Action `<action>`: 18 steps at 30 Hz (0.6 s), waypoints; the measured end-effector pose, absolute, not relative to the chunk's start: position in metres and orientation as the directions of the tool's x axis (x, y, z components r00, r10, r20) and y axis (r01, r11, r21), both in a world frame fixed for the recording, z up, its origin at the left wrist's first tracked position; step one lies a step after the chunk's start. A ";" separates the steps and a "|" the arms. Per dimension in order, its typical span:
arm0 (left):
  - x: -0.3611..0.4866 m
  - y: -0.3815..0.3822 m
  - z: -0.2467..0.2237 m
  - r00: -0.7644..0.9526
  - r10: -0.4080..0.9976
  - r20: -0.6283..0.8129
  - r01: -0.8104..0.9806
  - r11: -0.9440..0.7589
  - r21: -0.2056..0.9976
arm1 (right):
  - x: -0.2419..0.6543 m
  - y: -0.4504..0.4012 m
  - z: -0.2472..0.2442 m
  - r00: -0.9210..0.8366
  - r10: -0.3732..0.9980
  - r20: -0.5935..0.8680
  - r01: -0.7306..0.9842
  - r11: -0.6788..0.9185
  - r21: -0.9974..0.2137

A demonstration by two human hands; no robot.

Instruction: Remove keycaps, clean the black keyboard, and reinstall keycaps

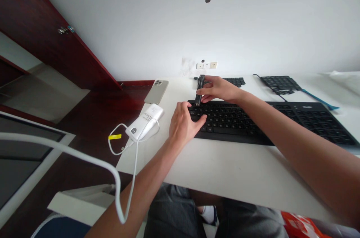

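A long black keyboard lies on the white table. My left hand grips its left end, with the thumb over the lower keys and the fingers at the upper left corner. In my right hand is a slim black stapler-like tool, held between thumb and fingers, its lower end at the keyboard's top left edge. Whether that end touches the keyboard cannot be made out. Behind my right hand a group of black keys partly shows.
At the table's left lie a phone and a white power bank with a looping white cable. Farther back right are a black key panel, a blue strip and clear plastic. Wall sockets are behind.
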State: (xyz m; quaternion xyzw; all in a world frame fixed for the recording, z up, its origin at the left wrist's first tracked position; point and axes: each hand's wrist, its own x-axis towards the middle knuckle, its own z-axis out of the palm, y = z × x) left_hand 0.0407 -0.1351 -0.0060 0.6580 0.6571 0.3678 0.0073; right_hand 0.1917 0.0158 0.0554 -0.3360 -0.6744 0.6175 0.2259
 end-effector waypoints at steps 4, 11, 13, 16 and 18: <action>0.040 -0.135 -0.006 -0.128 0.874 0.469 0.858 -0.140 0.495 | 0.198 0.020 0.051 -0.709 0.693 -0.130 0.134 -0.048 -0.990; 0.040 -0.134 -0.006 -0.121 0.874 0.472 0.867 -0.139 0.479 | 0.202 0.022 0.045 -0.778 0.622 -0.095 0.080 -0.051 -0.995; 0.040 -0.134 -0.007 -0.117 0.872 0.474 0.868 -0.142 0.476 | 0.203 0.022 0.043 -0.781 0.619 -0.088 0.088 -0.030 -0.996; 0.040 -0.134 -0.007 -0.117 0.872 0.476 0.871 -0.140 0.471 | 0.203 0.023 0.041 -0.793 0.603 -0.082 0.102 0.000 -0.995; 0.040 -0.134 -0.007 -0.122 0.872 0.474 0.870 -0.136 0.473 | 0.203 0.023 0.040 -0.799 0.596 -0.073 0.103 0.017 -0.995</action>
